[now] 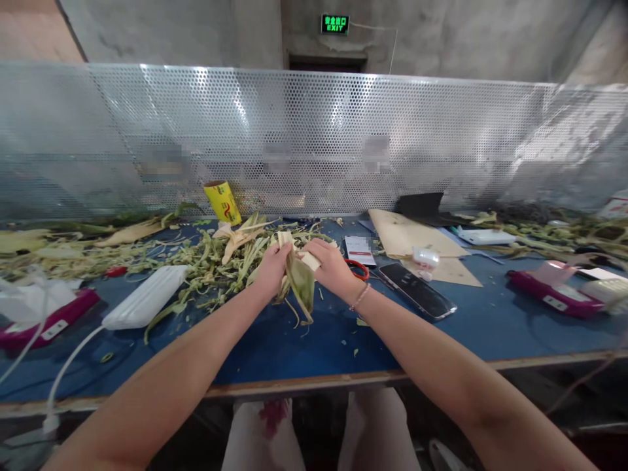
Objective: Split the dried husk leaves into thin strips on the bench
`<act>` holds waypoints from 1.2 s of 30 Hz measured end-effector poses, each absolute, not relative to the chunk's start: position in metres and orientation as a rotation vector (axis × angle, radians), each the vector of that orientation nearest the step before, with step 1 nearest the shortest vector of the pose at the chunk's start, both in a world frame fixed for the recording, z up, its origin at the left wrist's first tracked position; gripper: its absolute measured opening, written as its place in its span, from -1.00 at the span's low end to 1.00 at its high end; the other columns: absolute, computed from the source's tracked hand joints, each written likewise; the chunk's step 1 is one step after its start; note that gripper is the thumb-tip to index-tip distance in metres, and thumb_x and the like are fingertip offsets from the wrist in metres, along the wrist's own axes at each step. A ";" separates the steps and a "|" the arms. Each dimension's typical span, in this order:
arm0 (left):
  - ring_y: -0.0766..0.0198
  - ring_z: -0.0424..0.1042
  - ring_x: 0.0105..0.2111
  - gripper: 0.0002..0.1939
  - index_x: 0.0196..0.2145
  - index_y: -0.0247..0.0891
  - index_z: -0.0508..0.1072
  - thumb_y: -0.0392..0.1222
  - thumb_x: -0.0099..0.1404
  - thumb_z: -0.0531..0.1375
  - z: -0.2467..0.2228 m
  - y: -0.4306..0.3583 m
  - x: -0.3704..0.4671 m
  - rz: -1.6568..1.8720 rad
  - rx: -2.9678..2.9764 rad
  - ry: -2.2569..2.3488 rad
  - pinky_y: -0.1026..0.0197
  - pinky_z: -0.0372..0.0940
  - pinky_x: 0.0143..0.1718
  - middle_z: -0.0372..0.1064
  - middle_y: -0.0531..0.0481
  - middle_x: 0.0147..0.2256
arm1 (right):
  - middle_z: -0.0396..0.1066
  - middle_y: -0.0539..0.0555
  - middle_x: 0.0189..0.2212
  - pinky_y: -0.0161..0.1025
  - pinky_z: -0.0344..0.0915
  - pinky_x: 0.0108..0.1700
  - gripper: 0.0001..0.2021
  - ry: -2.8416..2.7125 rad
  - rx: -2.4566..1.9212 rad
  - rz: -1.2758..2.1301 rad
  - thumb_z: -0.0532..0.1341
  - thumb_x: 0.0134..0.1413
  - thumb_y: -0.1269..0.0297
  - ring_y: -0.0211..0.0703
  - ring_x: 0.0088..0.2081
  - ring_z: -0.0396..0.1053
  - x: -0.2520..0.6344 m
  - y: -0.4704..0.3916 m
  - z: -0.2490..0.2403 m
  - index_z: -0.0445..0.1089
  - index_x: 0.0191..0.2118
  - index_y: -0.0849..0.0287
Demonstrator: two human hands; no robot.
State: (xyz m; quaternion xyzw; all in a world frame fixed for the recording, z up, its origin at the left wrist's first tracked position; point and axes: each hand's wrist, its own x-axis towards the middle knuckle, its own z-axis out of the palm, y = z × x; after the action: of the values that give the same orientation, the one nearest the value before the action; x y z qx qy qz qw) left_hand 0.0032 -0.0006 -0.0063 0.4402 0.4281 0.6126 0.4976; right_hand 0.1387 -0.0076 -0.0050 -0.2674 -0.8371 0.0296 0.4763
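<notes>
The long, pale-to-green papery husk (301, 284) is over the flat blue surface (314, 353), axis eleven-to-five o'clock, upper part clamped by left hand (272, 269) at nine, right hand (336, 267) at three.

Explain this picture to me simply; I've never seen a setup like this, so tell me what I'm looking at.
There is no machine here: one camera, worn on a person's head, looks forward and down. The two bare hands are the wearer's. The left hand and right hand hold a pale and green husk-like leaf between them. On the blue table lie heaps of leafy scraps, a phone and a white cabled box. A yellow container leans at the back.
</notes>
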 end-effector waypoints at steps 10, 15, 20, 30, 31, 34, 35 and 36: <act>0.35 0.21 -0.58 -0.75 -0.54 -0.25 0.29 -0.02 0.13 0.13 -0.007 0.003 -0.004 1.577 1.364 1.202 0.30 0.12 -0.51 0.20 0.08 -0.61 | 0.36 0.12 -0.34 -0.17 0.23 -0.16 -0.84 -1.875 -0.752 0.285 0.19 -0.05 0.25 -0.12 -0.25 0.30 0.136 -0.002 -0.007 0.34 -0.30 0.20; 0.23 0.28 -0.41 -0.81 -0.53 -0.23 0.35 -0.10 0.16 0.13 -0.001 -0.009 -0.001 1.563 1.665 1.281 0.26 0.13 -0.32 0.29 0.01 -0.51 | 0.40 0.08 -0.33 -0.21 0.26 -0.23 -0.72 -1.806 -0.853 0.725 0.17 -0.08 0.18 -0.14 -0.30 0.33 0.130 0.003 -0.012 0.35 -0.23 0.23; 0.27 0.22 -0.51 -0.82 -0.52 -0.23 0.32 -0.16 0.21 0.08 -0.003 -0.012 -0.002 1.482 1.867 1.238 0.26 0.08 -0.39 0.24 0.03 -0.57 | 0.36 0.02 -0.46 -0.23 0.24 -0.28 -0.84 -1.738 -0.904 0.693 0.11 -0.07 0.22 -0.19 -0.38 0.29 0.129 0.003 -0.012 0.32 -0.39 0.20; 0.39 0.09 -0.73 -0.76 -0.60 -0.23 0.14 -0.19 0.19 0.04 0.000 -0.015 0.006 1.418 1.555 1.230 0.33 -0.03 -0.65 0.01 0.17 -0.74 | 0.18 -0.05 -0.59 -0.31 0.16 -0.41 -0.82 -1.754 -0.856 0.479 0.05 0.00 0.21 -0.26 -0.49 0.17 0.133 0.001 -0.007 0.15 -0.54 0.15; 0.41 0.07 -0.75 -0.78 -0.59 -0.23 0.15 -0.19 0.19 0.03 -0.001 -0.015 0.008 1.415 1.477 1.183 0.34 -0.04 -0.68 0.00 0.18 -0.74 | 0.19 -0.05 -0.59 -0.31 0.17 -0.40 -0.82 -1.780 -0.841 0.437 0.04 0.02 0.22 -0.26 -0.49 0.17 0.133 0.001 -0.007 0.15 -0.54 0.15; 0.46 0.05 -0.76 -0.82 -0.59 -0.25 0.15 -0.25 0.13 0.05 -0.005 -0.012 0.011 1.475 1.253 1.035 0.38 -0.05 -0.71 -0.01 0.19 -0.73 | 0.28 0.01 -0.51 -0.28 0.21 -0.31 -0.88 -1.868 -0.748 0.267 0.01 0.03 0.34 -0.23 -0.42 0.24 0.135 0.002 -0.009 0.23 -0.46 0.15; 0.47 0.04 -0.76 -0.83 -0.60 -0.25 0.13 -0.27 0.10 0.06 -0.005 -0.011 0.011 1.494 1.194 1.001 0.39 -0.05 -0.71 -0.01 0.20 -0.73 | 0.31 0.03 -0.47 -0.27 0.23 -0.28 -0.88 -1.897 -0.714 0.203 0.00 0.01 0.39 -0.21 -0.39 0.26 0.136 0.001 -0.010 0.26 -0.42 0.16; 0.49 0.03 -0.76 -0.82 -0.61 -0.26 0.12 -0.29 0.08 0.06 -0.005 -0.011 0.011 1.506 1.149 0.978 0.40 -0.05 -0.71 -0.02 0.20 -0.73 | 0.33 0.06 -0.43 -0.26 0.24 -0.26 -0.85 -1.927 -0.681 0.143 -0.01 -0.01 0.43 -0.20 -0.35 0.28 0.137 0.000 -0.010 0.29 -0.37 0.16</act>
State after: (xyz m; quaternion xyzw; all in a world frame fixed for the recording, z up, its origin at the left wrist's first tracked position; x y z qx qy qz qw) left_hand 0.0111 -0.0107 -0.0047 0.4716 0.4015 0.6185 0.4836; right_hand 0.1369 0.0005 -0.0105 -0.2842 -0.8035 0.0595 0.5196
